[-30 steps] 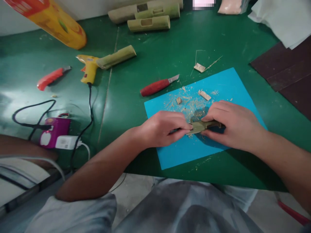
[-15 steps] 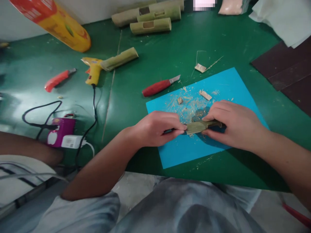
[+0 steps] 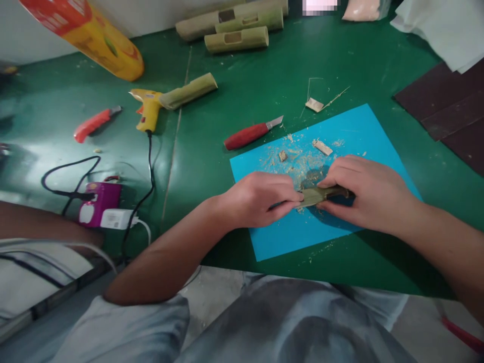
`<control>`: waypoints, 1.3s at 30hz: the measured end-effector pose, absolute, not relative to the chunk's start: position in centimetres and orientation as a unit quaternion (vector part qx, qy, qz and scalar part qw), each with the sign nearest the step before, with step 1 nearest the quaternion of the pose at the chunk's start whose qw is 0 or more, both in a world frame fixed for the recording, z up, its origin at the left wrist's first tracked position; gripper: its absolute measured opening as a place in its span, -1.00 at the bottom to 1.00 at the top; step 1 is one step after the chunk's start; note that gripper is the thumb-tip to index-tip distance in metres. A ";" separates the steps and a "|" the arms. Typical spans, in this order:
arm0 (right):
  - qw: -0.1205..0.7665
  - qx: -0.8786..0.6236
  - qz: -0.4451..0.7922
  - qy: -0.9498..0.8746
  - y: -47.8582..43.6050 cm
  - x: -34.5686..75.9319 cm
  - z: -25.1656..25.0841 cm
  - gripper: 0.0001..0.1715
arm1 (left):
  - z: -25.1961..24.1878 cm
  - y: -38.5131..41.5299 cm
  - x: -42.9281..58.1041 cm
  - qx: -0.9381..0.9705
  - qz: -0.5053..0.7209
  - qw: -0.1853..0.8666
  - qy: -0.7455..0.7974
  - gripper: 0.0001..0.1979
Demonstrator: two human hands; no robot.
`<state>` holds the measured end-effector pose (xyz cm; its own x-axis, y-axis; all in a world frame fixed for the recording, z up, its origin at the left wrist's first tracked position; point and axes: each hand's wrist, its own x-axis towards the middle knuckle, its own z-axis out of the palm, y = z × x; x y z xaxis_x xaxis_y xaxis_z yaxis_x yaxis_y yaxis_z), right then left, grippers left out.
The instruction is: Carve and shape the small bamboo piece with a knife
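Note:
Over a blue sheet (image 3: pixel 272 242), a short green bamboo piece (image 3: pixel 312 196) lies between my two hands. My right hand (image 3: pixel 368 194) is closed on its right end, thumb below and fingers above. At its left end, the thumb and forefinger of my left hand (image 3: pixel 260 199) are pinched together over the bamboo. A dark sliver shows between those left fingers; I cannot make out whether it is a separate thing. Pale shavings (image 3: pixel 298 166) and a small wood strip (image 3: pixel 322 147) are scattered just beyond the hands. A red-handled knife (image 3: pixel 251 136) rests past the sheet's far left edge.
A yellow glue gun (image 3: pixel 149 108) touches a bamboo tube (image 3: pixel 192 91). Left are a red cutter (image 3: pixel 94 124), a purple power block (image 3: pixel 98 201) with cables and a bottle (image 3: pixel 113 48). Cut bamboo tubes (image 3: pixel 238 40) lie behind; dark sheets (image 3: pixel 446 111) lie right. Another person's arm (image 3: pixel 45 224) is at left.
My left hand has slid a little to the right along the bamboo piece, covering more of its left end. My right hand keeps its hold in nearly the same place.

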<state>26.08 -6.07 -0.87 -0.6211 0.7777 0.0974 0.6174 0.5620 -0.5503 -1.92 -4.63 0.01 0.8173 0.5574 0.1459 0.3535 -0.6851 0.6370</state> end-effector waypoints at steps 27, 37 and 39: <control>0.077 -0.461 0.051 -0.882 -7.0 27.6 1.0 -0.82 | -0.9 -4.6 -0.4 0.547 0.418 0.546 0.477 -0.73; 0.078 -0.551 0.056 -0.829 -7.7 26.7 0.7 -0.81 | -0.7 -4.1 -0.4 0.750 0.406 0.267 0.448 -0.84; 0.079 -0.554 0.057 -0.827 -7.9 26.5 0.7 -0.78 | -0.4 -4.1 -0.4 0.784 0.385 0.239 0.425 -0.84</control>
<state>26.48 -7.92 0.73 -0.3731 0.9253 0.0680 0.9072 0.3792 -0.1823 -0.41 -4.08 -0.40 0.3434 0.8495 0.4004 0.4821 -0.5254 0.7011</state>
